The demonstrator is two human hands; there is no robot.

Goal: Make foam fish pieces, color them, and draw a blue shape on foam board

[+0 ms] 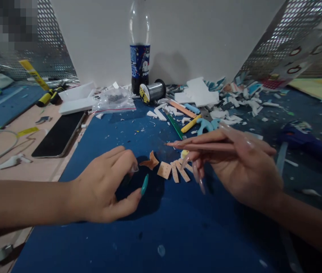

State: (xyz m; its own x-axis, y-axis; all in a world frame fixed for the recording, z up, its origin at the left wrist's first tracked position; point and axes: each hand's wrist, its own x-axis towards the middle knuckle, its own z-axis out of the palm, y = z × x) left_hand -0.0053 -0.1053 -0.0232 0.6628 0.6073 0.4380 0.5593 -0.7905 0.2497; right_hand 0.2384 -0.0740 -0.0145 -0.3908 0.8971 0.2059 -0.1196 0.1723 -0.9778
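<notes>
My left hand (105, 187) rests on the blue mat (149, 235), fingers curled and apart, fingertips close to a curled orange scrap (150, 162); nothing sits in it. My right hand (235, 163) is closed round a thin pinkish stick-like tool (195, 145) whose tip points left over the scraps. Beneath that hand lie several small tan cut pieces (174, 170) in a fan on the mat. Long nails show on both hands.
A cola bottle (139, 57) and a wire spool (152, 91) stand at the back. A phone (60, 134) lies left, a plastic bag (114, 100) behind it. White and blue foam offcuts (223, 102) litter the right, with a blue glue gun (305, 142).
</notes>
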